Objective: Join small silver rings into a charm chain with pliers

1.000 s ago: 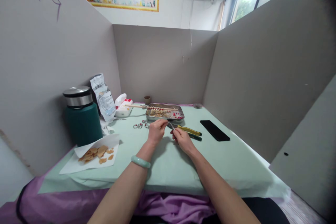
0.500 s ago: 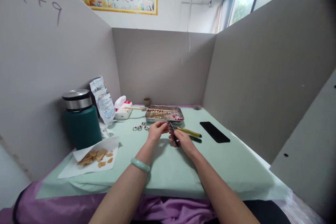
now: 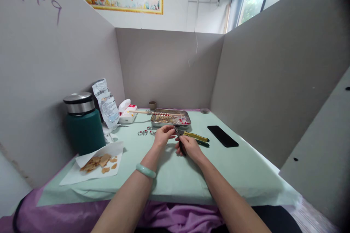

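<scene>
My right hand [image 3: 189, 146] is closed around a small pair of dark-handled pliers [image 3: 181, 147], whose jaws point up and left toward my other hand. My left hand [image 3: 163, 135] pinches something tiny at the jaws' tip, too small to make out. Just beyond both hands stands a metal tray [image 3: 155, 125] of small gold, silver and red pieces, with a wooden stick [image 3: 142, 112] strung with red-and-silver rings lying across it. Several small rings with red beads [image 3: 144, 132] rest on the cloth left of my left hand. Yellow-and-green-handled pliers [image 3: 196, 137] lie behind my right hand.
A black phone [image 3: 222, 136] lies to the right. On the left are a green flask [image 3: 84, 127], a foil pouch [image 3: 105, 103], a tissue pack [image 3: 128, 113] and paper with snack chips [image 3: 102, 164]. Grey partitions [image 3: 169, 69] enclose the table on three sides.
My right hand and the dark-handled pliers have tilted slightly, the handles swinging a little down and left. My left hand keeps its pinch near the jaws. The whole view has shifted slightly.
</scene>
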`<state>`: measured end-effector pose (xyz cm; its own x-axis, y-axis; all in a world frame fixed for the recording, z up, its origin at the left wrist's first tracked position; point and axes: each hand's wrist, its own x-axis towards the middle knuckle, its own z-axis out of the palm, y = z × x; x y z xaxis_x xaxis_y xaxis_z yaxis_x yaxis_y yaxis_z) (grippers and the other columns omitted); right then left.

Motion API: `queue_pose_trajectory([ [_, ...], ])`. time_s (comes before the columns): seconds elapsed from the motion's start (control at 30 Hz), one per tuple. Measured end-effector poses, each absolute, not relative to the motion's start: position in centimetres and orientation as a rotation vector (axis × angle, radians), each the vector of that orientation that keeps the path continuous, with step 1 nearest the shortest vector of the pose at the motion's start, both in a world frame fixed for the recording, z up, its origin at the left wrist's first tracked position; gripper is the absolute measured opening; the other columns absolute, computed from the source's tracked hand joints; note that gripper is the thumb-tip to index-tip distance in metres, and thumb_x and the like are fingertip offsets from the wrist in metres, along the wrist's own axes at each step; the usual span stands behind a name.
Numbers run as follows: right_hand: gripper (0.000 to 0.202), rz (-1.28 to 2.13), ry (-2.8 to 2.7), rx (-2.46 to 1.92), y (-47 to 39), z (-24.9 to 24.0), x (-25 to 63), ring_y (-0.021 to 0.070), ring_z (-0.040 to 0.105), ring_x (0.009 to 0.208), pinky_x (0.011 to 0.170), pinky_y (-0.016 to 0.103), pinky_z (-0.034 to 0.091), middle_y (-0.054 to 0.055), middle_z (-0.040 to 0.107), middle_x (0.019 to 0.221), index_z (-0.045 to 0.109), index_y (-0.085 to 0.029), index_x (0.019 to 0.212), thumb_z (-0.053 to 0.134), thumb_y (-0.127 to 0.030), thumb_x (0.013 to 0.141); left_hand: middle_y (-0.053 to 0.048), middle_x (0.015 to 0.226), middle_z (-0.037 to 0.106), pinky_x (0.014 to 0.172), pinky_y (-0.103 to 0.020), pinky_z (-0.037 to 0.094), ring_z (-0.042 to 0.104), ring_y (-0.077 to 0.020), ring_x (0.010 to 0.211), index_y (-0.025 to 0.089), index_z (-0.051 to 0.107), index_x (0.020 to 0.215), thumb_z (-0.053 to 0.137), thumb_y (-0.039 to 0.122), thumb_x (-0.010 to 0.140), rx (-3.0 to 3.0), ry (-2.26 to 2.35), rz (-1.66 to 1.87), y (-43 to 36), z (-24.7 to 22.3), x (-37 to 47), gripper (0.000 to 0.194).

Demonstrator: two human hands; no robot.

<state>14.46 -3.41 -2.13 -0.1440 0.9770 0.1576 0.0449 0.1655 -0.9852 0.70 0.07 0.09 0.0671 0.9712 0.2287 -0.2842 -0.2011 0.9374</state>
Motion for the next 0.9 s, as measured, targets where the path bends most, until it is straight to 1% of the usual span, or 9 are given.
queue_pose_trajectory([
  [0.1, 0.033, 1.155, -1.381, -1.051, -3.3, -2.3, 14.3, 0.0151, 0.06, 0.052, 0.044, 0.025, 0.046, 0.005, 0.064, 0.069, 0.057, -0.015, 0.086, 0.044, -0.045, 0.083, -0.007, 0.077, 0.067, 0.07, -0.037, 0.051, 0.064, -0.0173, 0.069, 0.012, 0.064, 0.081, 0.075, 0.025, 0.059, 1.182, 0.811, 1.426, 0.0, 0.1, 1.0, 0.027],
  [0.2, 0.034, 1.078, -1.431, -1.046, -3.1, -2.5, 14.3, 0.0172, 0.062, 0.062, 0.052, 0.028, 0.049, 0.006, 0.065, 0.075, 0.059, -0.015, 0.086, 0.044, -0.046, 0.083, -0.006, 0.075, 0.067, 0.071, -0.037, 0.052, 0.063, -0.0163, 0.067, 0.012, 0.063, 0.081, 0.076, 0.025, 0.058, 1.177, 0.791, 1.446, 0.1, -0.1, 1.1, 0.029],
  [0.27, 0.034, 0.946, -1.522, -1.062, -2.9, -2.5, 14.4, 0.0179, 0.062, 0.068, 0.059, 0.029, 0.048, 0.006, 0.065, 0.076, 0.061, -0.016, 0.083, 0.045, -0.046, 0.084, -0.006, 0.076, 0.067, 0.072, -0.037, 0.052, 0.063, -0.0162, 0.068, 0.011, 0.062, 0.08, 0.077, 0.025, 0.057, 1.173, 0.768, 1.451, 0.3, -0.2, 1.1, 0.031],
  [0.4, 0.033, 0.5, -1.653, -1.129, -2.9, -2.3, 14.8, 0.0188, 0.058, 0.077, 0.071, 0.029, 0.043, 0.006, 0.064, 0.078, 0.064, -0.017, 0.074, 0.044, -0.041, 0.085, -0.007, 0.077, 0.067, 0.072, -0.037, 0.052, 0.063, -0.0172, 0.071, 0.011, 0.062, 0.081, 0.077, 0.026, 0.057, 1.167, 0.721, 1.437, 0.5, -0.4, 1.1, 0.033],
  [0.5, 0.032, 0.374, -1.686, -1.129, -3.3, -2.1, 14.9, 0.0167, 0.055, 0.07, 0.067, 0.026, 0.039, 0.003, 0.061, 0.071, 0.062, -0.018, 0.072, 0.041, -0.037, 0.087, -0.007, 0.079, 0.067, 0.071, -0.037, 0.052, 0.064, -0.018, 0.071, 0.012, 0.062, 0.083, 0.077, 0.028, 0.057, 1.186, 0.711, 1.418, 0.5, -0.4, 1.0, 0.034],
  [0.57, 0.034, 0.414, -1.714, -1.122, -3.5, -2.0, 14.8, 0.0145, 0.052, 0.061, 0.061, 0.025, 0.037, 0.001, 0.058, 0.061, 0.058, -0.018, 0.067, 0.039, -0.036, 0.088, -0.007, 0.079, 0.068, 0.07, -0.036, 0.052, 0.064, -0.0181, 0.071, 0.012, 0.062, 0.084, 0.077, 0.029, 0.057, 1.192, 0.716, 1.405, 0.4, -0.4, 0.9, 0.035],
  [0.63, 0.035, 0.462, -1.723, -1.12, -3.7, -1.9, 14.8, 0.0132, 0.051, 0.056, 0.059, 0.024, 0.035, -0.001, 0.056, 0.056, 0.055, -0.019, 0.063, 0.038, -0.036, 0.089, -0.007, 0.08, 0.068, 0.071, -0.035, 0.052, 0.064, -0.0182, 0.072, 0.013, 0.062, 0.086, 0.076, 0.03, 0.058, 1.192, 0.725, 1.389, 0.4, -0.4, 0.9, 0.036],
  [0.8, 0.034, 0.519, -1.692, -1.115, -4.0, -1.6, 14.9, 0.0135, 0.052, 0.057, 0.059, 0.024, 0.036, -0.001, 0.057, 0.057, 0.053, -0.02, 0.061, 0.038, -0.035, 0.089, -0.008, 0.086, 0.068, 0.071, -0.034, 0.052, 0.064, -0.0185, 0.076, 0.013, 0.063, 0.088, 0.075, 0.03, 0.06, 1.216, 0.734, 1.376, 0.5, -0.5, 1.1, 0.035],
  [0.9, 0.033, 0.524, -1.698, -1.103, -4.1, -1.5, 14.9, 0.0138, 0.052, 0.057, 0.06, 0.024, 0.036, -0.001, 0.058, 0.059, 0.054, -0.02, 0.063, 0.039, -0.034, 0.088, -0.008, 0.088, 0.068, 0.071, -0.035, 0.052, 0.064, -0.0188, 0.077, 0.013, 0.064, 0.088, 0.075, 0.031, 0.06, 1.219, 0.709, 1.387, 0.5, -0.5, 1.1, 0.035],
])
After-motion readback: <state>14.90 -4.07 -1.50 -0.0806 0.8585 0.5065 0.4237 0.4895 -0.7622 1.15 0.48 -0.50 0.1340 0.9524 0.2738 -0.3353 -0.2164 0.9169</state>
